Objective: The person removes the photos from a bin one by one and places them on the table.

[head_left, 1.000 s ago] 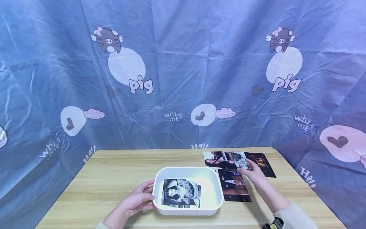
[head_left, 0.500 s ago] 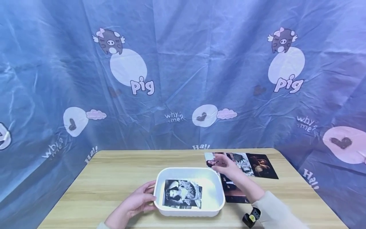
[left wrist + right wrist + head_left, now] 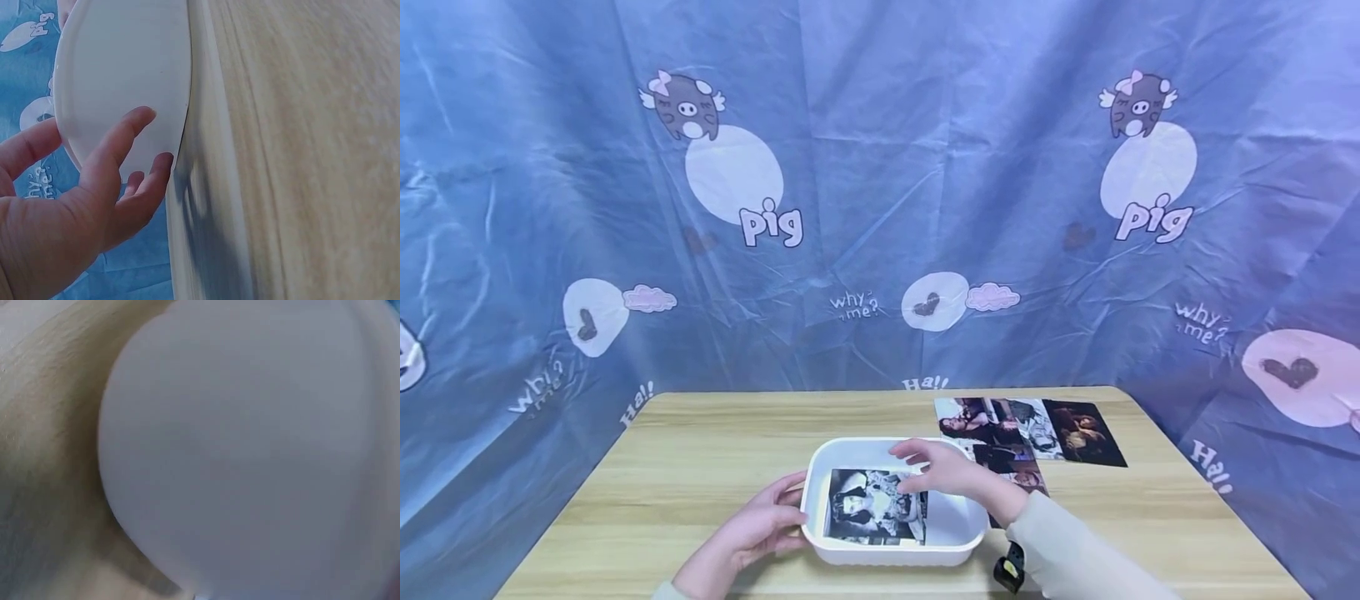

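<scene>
My left hand (image 3: 769, 518) rests against the left end of the white plastic tub (image 3: 895, 557). In the left wrist view, the fingers of that hand (image 3: 81, 200) spread along the tub's outer wall, with one at the rim. My right hand (image 3: 951, 471) hangs over the tub's right half, thumb and fingers parted and nothing between them. Inside the tub, toward the left, lies a black-and-white photo print (image 3: 868, 508) on top of other prints whose edges show. The right wrist view is filled by the tub's pale outer wall (image 3: 237, 450); the hand is hidden there.
Several photo prints lie right of and behind the tub: a colour one (image 3: 973, 419), a grey one (image 3: 1036, 427), a dark one (image 3: 1084, 433) and another partly under my right forearm. The wooden table (image 3: 715, 433) meets a blue curtain (image 3: 880, 208) with pig motifs.
My right hand has moved left from the prints at the back right to over the tub, carrying nothing. My left hand and the tub stay in place.
</scene>
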Demonstrator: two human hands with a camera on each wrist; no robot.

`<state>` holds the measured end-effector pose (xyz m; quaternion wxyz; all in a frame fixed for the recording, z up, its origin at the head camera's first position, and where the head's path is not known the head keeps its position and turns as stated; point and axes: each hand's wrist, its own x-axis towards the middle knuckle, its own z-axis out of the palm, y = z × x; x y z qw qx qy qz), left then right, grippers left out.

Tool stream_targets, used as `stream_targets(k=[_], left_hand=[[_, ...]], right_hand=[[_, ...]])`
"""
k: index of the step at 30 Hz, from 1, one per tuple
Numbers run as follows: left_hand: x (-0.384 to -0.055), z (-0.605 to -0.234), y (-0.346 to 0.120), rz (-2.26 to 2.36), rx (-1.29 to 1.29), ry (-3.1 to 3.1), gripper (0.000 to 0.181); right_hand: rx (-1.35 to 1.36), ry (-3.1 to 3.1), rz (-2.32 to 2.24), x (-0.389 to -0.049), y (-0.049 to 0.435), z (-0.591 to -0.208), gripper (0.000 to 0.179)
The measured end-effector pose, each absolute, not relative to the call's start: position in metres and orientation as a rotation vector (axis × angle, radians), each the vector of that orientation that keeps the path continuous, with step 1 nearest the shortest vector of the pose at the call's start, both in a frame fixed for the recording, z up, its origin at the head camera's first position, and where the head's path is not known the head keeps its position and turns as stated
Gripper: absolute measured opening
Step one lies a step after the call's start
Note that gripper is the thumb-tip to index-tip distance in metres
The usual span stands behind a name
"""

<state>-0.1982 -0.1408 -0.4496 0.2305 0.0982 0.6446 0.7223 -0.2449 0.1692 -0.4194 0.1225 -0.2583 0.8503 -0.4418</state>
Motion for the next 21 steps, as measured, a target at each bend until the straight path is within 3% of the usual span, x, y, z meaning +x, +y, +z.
stream_targets(k=[21], left_hand=[[-0.199, -0.451, -0.142, 1.982, 0.266, 1.773, 0.084]], right_hand=[[-0.803, 2.803, -0.708, -0.239, 0.133, -0.444, 0.089]])
